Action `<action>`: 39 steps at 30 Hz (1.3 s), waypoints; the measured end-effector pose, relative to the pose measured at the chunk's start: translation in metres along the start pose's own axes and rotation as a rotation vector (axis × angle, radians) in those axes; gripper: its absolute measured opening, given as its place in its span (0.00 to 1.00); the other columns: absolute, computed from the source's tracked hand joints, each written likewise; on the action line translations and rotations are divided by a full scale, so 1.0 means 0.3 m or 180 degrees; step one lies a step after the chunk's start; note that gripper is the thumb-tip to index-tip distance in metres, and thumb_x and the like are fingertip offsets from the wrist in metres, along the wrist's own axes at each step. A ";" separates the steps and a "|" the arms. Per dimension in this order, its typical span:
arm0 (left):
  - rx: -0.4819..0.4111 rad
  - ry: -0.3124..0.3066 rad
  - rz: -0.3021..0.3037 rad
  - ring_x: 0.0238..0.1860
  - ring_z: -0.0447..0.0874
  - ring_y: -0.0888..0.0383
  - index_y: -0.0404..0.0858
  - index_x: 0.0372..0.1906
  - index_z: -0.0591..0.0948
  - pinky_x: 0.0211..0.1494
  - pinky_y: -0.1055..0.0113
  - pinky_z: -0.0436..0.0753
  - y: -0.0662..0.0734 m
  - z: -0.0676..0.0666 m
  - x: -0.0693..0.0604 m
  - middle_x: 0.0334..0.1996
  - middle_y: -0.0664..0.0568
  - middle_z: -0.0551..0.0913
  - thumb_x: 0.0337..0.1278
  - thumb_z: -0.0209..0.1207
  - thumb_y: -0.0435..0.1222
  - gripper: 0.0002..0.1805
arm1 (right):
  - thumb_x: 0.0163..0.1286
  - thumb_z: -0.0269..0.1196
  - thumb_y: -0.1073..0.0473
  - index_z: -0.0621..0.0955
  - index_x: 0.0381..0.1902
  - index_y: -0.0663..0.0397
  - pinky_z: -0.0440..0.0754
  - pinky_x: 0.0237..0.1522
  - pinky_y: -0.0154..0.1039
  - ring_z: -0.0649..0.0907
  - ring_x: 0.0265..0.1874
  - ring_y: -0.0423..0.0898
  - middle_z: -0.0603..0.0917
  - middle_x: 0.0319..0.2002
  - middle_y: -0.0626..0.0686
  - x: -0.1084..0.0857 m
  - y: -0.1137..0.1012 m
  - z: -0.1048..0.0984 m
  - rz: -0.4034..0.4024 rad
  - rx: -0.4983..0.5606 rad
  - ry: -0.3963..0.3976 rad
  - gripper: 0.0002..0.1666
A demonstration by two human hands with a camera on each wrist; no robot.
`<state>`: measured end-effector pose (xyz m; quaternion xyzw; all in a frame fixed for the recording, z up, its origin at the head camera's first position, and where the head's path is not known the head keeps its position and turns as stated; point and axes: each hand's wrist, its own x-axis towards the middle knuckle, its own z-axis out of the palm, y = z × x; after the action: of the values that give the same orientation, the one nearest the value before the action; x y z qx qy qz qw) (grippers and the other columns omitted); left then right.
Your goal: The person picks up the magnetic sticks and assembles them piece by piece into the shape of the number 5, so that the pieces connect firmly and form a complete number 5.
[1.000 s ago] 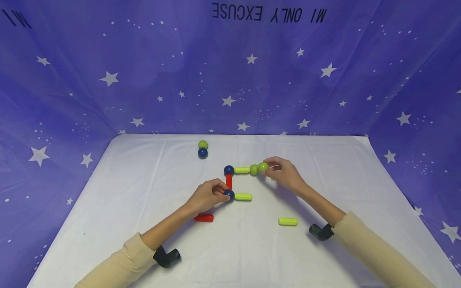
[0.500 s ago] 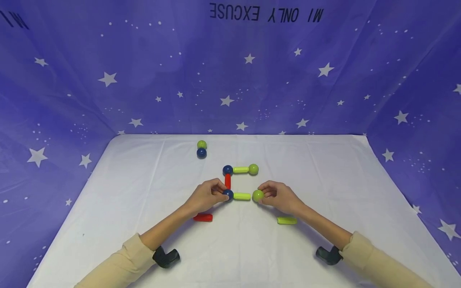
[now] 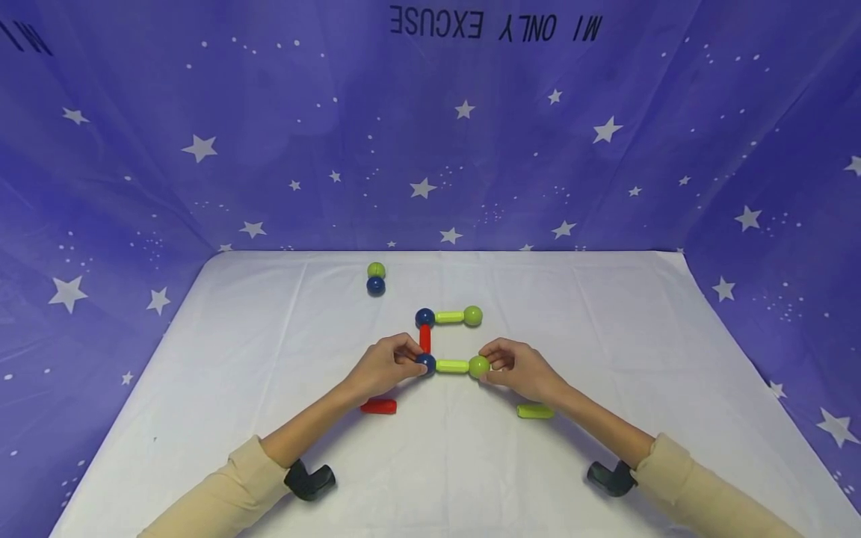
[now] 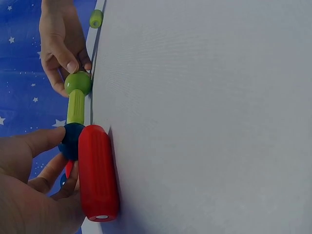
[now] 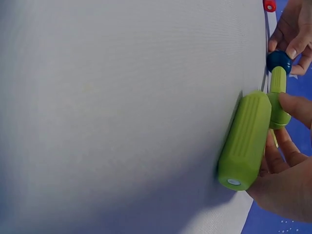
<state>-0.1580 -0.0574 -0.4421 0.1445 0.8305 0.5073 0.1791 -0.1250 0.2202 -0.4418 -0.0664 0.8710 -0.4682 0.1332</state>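
Thumb and fingers of my left hand [image 3: 386, 368] pinch the near blue ball [image 3: 427, 365]. A yellow-green magnetic rod [image 3: 452, 366] runs from it to a green ball [image 3: 479, 366], which my right hand [image 3: 523, 368] pinches; ball and rod end touch. From the near blue ball a red rod [image 3: 425, 339] leads back to a far blue ball [image 3: 425, 317]. Another yellow-green rod [image 3: 449, 317] joins that one to a second green ball [image 3: 473, 315]. In the left wrist view a loose red rod [image 4: 99, 173] lies in front of the left hand.
A touching green ball [image 3: 376, 270] and blue ball [image 3: 375, 286] sit at the back of the white-covered table [image 3: 572, 299]. One loose yellow-green rod [image 3: 534, 411] lies just in front of the right forearm. A purple starry cloth [image 3: 350, 134] hangs behind the table.
The green ball in my right hand came away from the far green ball, moved toward me and now meets the near rod's free end. My left hand keeps its hold on the blue ball.
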 end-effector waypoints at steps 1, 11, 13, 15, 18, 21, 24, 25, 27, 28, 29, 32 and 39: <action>-0.0001 0.0002 -0.0004 0.32 0.78 0.56 0.39 0.42 0.82 0.36 0.63 0.75 -0.001 0.000 0.000 0.34 0.55 0.82 0.56 0.69 0.33 0.10 | 0.60 0.73 0.63 0.82 0.50 0.58 0.78 0.45 0.39 0.80 0.40 0.46 0.83 0.39 0.49 0.000 0.000 -0.001 -0.0003 -0.0007 0.0000 0.20; -0.0006 0.0032 0.0002 0.33 0.79 0.57 0.39 0.42 0.82 0.37 0.65 0.76 -0.003 0.003 -0.002 0.34 0.54 0.83 0.56 0.70 0.34 0.11 | 0.61 0.73 0.62 0.82 0.51 0.58 0.78 0.44 0.38 0.80 0.40 0.45 0.83 0.41 0.50 0.001 0.006 -0.004 -0.0041 0.0048 0.0032 0.21; -0.0005 0.0034 0.0009 0.32 0.79 0.57 0.39 0.42 0.82 0.37 0.65 0.76 -0.003 0.004 -0.001 0.34 0.54 0.83 0.56 0.70 0.34 0.11 | 0.61 0.73 0.61 0.82 0.52 0.59 0.78 0.44 0.37 0.80 0.40 0.45 0.83 0.42 0.50 0.000 0.008 -0.006 -0.0051 0.0064 0.0017 0.22; -0.0002 0.0037 0.0023 0.32 0.79 0.57 0.38 0.42 0.82 0.36 0.65 0.76 -0.005 0.004 -0.001 0.34 0.54 0.83 0.56 0.70 0.33 0.11 | 0.61 0.73 0.61 0.81 0.54 0.60 0.78 0.44 0.37 0.80 0.41 0.46 0.84 0.44 0.51 -0.004 0.010 -0.011 -0.0040 0.0071 0.0016 0.24; -0.0014 0.0028 0.0025 0.33 0.80 0.57 0.39 0.42 0.82 0.37 0.65 0.76 -0.007 0.003 0.001 0.34 0.54 0.83 0.56 0.70 0.33 0.11 | 0.61 0.73 0.60 0.80 0.56 0.61 0.78 0.44 0.36 0.80 0.42 0.46 0.83 0.46 0.52 -0.019 0.017 -0.026 -0.0018 0.0049 0.0022 0.26; -0.0020 0.0018 0.0040 0.33 0.80 0.57 0.39 0.43 0.82 0.37 0.65 0.76 -0.008 0.003 0.002 0.34 0.54 0.83 0.56 0.70 0.33 0.11 | 0.61 0.73 0.59 0.80 0.56 0.60 0.78 0.44 0.36 0.79 0.41 0.46 0.83 0.44 0.52 -0.047 0.026 -0.049 0.0009 -0.0072 0.0014 0.25; 0.0000 0.0008 0.0061 0.33 0.80 0.57 0.38 0.43 0.82 0.37 0.65 0.76 -0.010 0.002 0.002 0.34 0.54 0.83 0.56 0.70 0.33 0.11 | 0.62 0.73 0.58 0.82 0.51 0.58 0.77 0.41 0.35 0.78 0.39 0.46 0.82 0.39 0.50 -0.088 0.028 -0.075 0.0027 -0.0261 -0.0087 0.21; 0.0003 0.0006 0.0063 0.33 0.80 0.57 0.38 0.43 0.82 0.37 0.65 0.76 -0.010 0.002 0.002 0.34 0.54 0.83 0.56 0.70 0.33 0.11 | 0.61 0.73 0.57 0.83 0.49 0.57 0.76 0.40 0.35 0.78 0.38 0.45 0.81 0.38 0.49 -0.104 0.028 -0.085 0.0021 -0.0316 -0.0144 0.20; -0.0001 0.0008 0.0045 0.33 0.80 0.57 0.38 0.43 0.82 0.37 0.65 0.76 -0.008 0.003 0.003 0.34 0.54 0.83 0.56 0.70 0.33 0.11 | 0.61 0.73 0.56 0.83 0.47 0.56 0.76 0.39 0.34 0.78 0.36 0.45 0.81 0.36 0.48 -0.137 0.031 -0.104 -0.0010 -0.0435 -0.0267 0.18; -0.0006 0.0012 0.0030 0.33 0.80 0.57 0.39 0.43 0.82 0.37 0.65 0.76 -0.006 0.004 0.003 0.34 0.54 0.83 0.56 0.70 0.33 0.11 | 0.61 0.73 0.55 0.83 0.46 0.56 0.76 0.39 0.34 0.77 0.36 0.44 0.80 0.36 0.47 -0.153 0.033 -0.112 -0.0019 -0.0473 -0.0316 0.17; -0.0008 0.0019 0.0014 0.33 0.80 0.57 0.39 0.43 0.83 0.37 0.65 0.76 -0.004 0.005 0.003 0.34 0.54 0.83 0.56 0.70 0.33 0.11 | 0.61 0.73 0.55 0.83 0.45 0.55 0.76 0.39 0.34 0.77 0.36 0.43 0.80 0.36 0.47 -0.168 0.036 -0.119 -0.0048 -0.0521 -0.0367 0.17; -0.0017 0.0032 -0.0010 0.33 0.79 0.57 0.39 0.42 0.83 0.37 0.65 0.76 0.001 0.005 0.003 0.34 0.54 0.83 0.56 0.70 0.33 0.10 | 0.61 0.73 0.55 0.83 0.44 0.53 0.77 0.39 0.34 0.78 0.36 0.41 0.80 0.35 0.45 -0.205 0.051 -0.135 -0.0151 -0.0634 -0.0463 0.16; -0.0007 0.0031 -0.0021 0.33 0.80 0.57 0.39 0.42 0.83 0.38 0.64 0.76 0.002 0.005 0.001 0.34 0.54 0.83 0.55 0.70 0.33 0.10 | 0.61 0.73 0.59 0.85 0.40 0.51 0.78 0.37 0.34 0.79 0.33 0.39 0.81 0.31 0.42 -0.234 0.086 -0.139 -0.0386 -0.0636 -0.0443 0.10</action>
<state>-0.1577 -0.0558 -0.4422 0.1392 0.8312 0.5083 0.1770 -0.0698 0.2846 -0.4294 -0.1641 0.8963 -0.3806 0.1575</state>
